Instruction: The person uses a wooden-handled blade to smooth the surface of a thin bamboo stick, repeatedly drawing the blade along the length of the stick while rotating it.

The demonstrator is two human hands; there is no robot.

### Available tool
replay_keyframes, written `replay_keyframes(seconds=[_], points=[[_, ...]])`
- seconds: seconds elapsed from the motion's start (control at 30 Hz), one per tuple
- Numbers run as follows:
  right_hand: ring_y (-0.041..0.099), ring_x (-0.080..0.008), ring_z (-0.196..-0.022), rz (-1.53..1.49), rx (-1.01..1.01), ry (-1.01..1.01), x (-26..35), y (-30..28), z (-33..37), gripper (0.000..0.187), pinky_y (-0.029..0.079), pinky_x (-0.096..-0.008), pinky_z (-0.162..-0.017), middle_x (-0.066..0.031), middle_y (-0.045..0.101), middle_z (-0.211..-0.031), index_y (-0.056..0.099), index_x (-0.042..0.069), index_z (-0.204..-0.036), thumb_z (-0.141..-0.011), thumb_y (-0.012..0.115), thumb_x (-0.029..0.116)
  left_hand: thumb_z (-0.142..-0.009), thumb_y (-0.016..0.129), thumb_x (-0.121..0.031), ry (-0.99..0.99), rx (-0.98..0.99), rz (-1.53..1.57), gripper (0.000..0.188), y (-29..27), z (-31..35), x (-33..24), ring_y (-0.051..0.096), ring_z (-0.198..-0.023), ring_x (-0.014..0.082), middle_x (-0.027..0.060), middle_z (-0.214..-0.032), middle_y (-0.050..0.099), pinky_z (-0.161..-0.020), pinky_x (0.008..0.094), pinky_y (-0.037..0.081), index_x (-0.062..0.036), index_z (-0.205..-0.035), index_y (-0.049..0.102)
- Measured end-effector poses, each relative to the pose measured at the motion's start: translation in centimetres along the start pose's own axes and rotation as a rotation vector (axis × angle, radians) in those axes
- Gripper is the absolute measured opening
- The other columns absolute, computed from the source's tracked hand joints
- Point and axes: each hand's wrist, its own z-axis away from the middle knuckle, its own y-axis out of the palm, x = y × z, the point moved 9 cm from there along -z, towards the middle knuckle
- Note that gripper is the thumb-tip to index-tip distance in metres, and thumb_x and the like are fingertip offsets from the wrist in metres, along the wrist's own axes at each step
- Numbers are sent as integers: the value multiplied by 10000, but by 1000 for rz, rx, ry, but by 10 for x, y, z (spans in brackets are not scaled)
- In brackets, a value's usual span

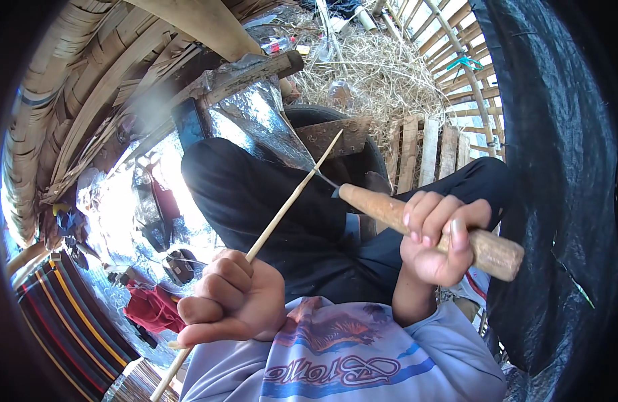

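Observation:
My left hand [232, 298] is closed round a long, thin, peeled wooden stick [282, 211]. The stick slants up and to the right to a pointed tip, and its lower end passes below the fist. In my right hand [443, 234] is a knife [373, 204] with a long, thick wooden handle, the fingers wrapped round it. Its narrow metal blade meets or crosses the stick a little below the tip; whether it touches I cannot tell. Both hands are in front of my body, over my dark trousers [302, 248].
Black plastic sheeting [557, 167] hangs at the right. Bamboo slats [426, 151] and dry straw [383, 74] lie ahead, beyond a dark round container [373, 157]. A woven bamboo wall [74, 87] stands left. Below it are a red cloth [151, 308] and a striped mat [71, 328].

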Motion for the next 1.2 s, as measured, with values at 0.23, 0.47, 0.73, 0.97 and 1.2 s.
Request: replay_keyframes(seconds=[0.23,0.47,0.73,0.97,1.2], points=[[450,-117,-521,102,75,35,-69,-10,11,124,373,-250,-477,-39,473,-596,427,33,-767,-797,545,57,-938,277,-517,-28,-167,-71,469,-6,-2,3,111,-435,66,-32,-453,197,-397,239,117,-155,-641,252],[466,-128,-454,164,129,0,-53,-8,17,121,394,-257,-456,-51,490,-541,454,26,-745,-769,560,77,-939,281,-514,-47,-170,-78,466,-3,-4,3,110,-438,65,-33,-454,194,-397,241,110,-160,-637,262],[481,-129,-458,57,201,-13,-27,1,5,122,404,-236,-463,-62,501,-543,466,41,-729,-749,571,99,-947,321,-471,-49,-115,-12,455,2,-7,7,111,-457,63,-44,-481,182,-422,245,122,-159,-620,260],[511,-115,-477,646,139,-9,-131,-56,10,131,408,-242,-482,-42,536,-571,495,40,-666,-704,620,53,-949,353,-452,-67,-87,18,462,7,-6,7,119,-475,59,-57,-502,166,-438,256,119,-160,-605,257],[498,-91,-519,224,141,19,-108,-47,13,120,395,-228,-496,-48,521,-589,486,24,-714,-740,579,94,-934,285,-522,-15,-90,-16,471,4,-3,4,103,-413,60,-39,-440,218,-386,230,122,-156,-638,271]])
